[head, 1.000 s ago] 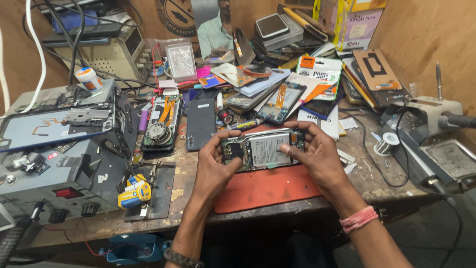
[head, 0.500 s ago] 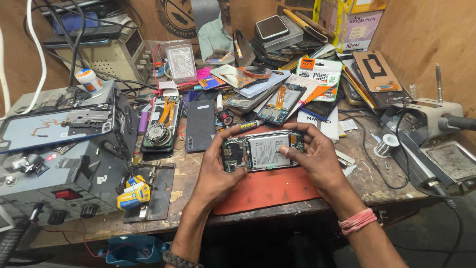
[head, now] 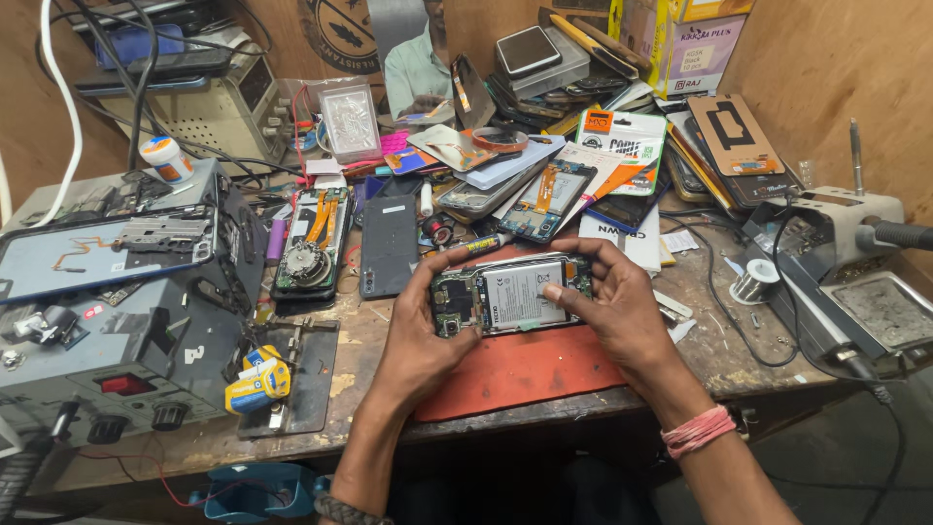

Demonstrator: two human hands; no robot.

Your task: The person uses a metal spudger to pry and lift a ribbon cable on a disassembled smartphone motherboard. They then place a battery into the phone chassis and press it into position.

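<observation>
While I hold the opened phone over the red mat, both hands clamp its ends.

Left hand and right hand curl round the edges; light, rigid, fragile inside, so I'd judge rim-only grips safest; beyond lies a dark back cover.

Bare forearms, no sleeves. Right wrist: pink-red thread band. Left wrist, bottom edge of frame: dark beaded bracelet.

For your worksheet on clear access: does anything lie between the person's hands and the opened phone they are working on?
Nothing visible does. The left hand and right hand already grip the opened phone at its two ends, above the red mat.
</observation>
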